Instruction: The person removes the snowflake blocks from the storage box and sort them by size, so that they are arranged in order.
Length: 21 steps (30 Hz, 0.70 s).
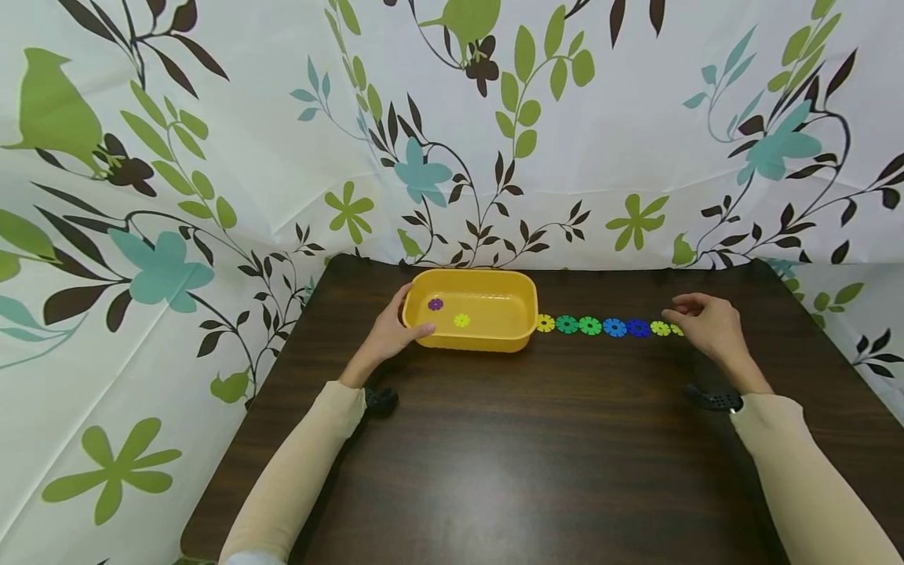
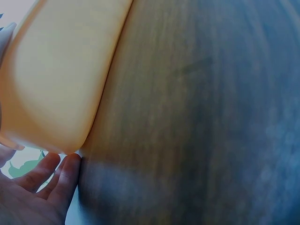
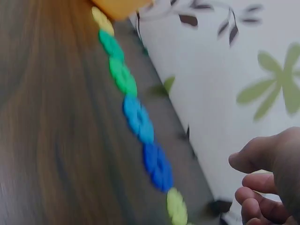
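A yellow plastic tub (image 1: pixel 472 343) stands toward the back of the table, with a purple flower disc (image 1: pixel 435 304) and a yellow-green flower disc (image 1: pixel 462 320) inside. My left hand (image 1: pixel 388 333) holds the tub's left end, thumb at the front rim and fingers along the outside. From the tub's right side runs a row of notched flower discs, including a green disc (image 1: pixel 590 326), a light blue disc (image 1: pixel 614 327) and a dark blue disc (image 3: pixel 158 167). Over the row's right end hovers my right hand (image 1: pixel 713 329), thumb and fingers apart, holding nothing; it partly hides the last disc.
A dark wood-grain table (image 1: pixel 480 455) lies under everything. White cloth (image 1: pixel 268 157) printed with leaves, flowers and birds hangs behind and at the left, close to the table's edge. Dark bands (image 1: pixel 382 401) sit at both wrists.
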Tool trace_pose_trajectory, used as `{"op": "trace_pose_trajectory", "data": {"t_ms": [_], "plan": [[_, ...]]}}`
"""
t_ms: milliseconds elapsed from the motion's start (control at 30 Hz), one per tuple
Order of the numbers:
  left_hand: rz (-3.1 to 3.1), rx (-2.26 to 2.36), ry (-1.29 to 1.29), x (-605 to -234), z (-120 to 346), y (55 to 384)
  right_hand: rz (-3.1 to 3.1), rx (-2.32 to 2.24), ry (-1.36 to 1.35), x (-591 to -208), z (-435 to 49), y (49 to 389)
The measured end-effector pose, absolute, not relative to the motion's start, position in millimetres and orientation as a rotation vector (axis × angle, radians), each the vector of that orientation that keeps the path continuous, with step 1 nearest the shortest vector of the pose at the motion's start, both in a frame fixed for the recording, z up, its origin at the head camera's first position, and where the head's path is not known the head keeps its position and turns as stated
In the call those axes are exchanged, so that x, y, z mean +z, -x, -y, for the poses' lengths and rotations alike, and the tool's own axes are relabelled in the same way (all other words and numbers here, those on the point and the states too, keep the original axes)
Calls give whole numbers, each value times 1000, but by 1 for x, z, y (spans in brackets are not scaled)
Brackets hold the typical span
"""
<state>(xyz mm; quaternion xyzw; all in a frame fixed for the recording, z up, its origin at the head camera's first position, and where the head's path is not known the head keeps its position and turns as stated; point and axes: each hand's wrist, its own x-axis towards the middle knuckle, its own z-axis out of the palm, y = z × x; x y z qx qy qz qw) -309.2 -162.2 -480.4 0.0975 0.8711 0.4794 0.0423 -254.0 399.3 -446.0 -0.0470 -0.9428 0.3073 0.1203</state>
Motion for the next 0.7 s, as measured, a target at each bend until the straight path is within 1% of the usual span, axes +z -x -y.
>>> {"op": "trace_pose_trajectory", "data": {"t_ms": [167, 500, 700], "plan": [[-2656, 1469, -291, -481, 163, 309, 2736, 916, 4, -433, -368, 257], [-2656, 1484, -294, -482, 162, 311, 2701, 1010, -162, -414, -305, 263], [-2654, 1483, -292, -482, 163, 312, 2724, 1053, -255, -410, -269, 270]]}}
